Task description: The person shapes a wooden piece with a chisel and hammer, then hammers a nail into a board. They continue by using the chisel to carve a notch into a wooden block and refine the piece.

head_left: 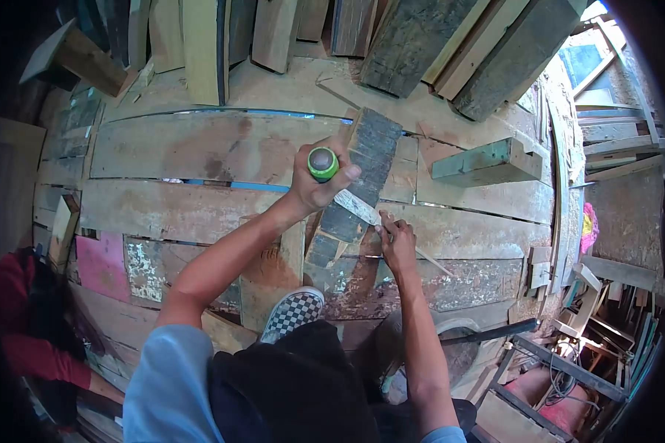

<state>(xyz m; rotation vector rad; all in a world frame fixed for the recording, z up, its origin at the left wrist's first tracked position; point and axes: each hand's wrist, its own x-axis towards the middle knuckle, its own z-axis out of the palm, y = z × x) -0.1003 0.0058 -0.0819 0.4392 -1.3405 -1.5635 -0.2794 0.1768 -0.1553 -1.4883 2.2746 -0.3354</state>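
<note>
My left hand (pixel 319 177) is closed around a tool with a green handle (pixel 322 164), its round grey butt facing up at me. The hand and handle hide the tool's working end. From just below that fist, a narrow strip with a whitish, speckled face (pixel 357 207) slants down to the right. At its far end the fingers of my right hand (pixel 397 241) are closed on it. Strip and tool are both over a dark, weathered wooden board (pixel 373 159), which lies at a slant on the planks in front of me.
Worn planks (pixel 192 148) with gaps form the surface. A squared timber block (pixel 488 162) lies to the right. Several thick boards (pixel 421 44) line the back. A checkered shoe (pixel 294 314) rests near the front. Another person's red-clothed leg (pixel 44 358) is at lower left.
</note>
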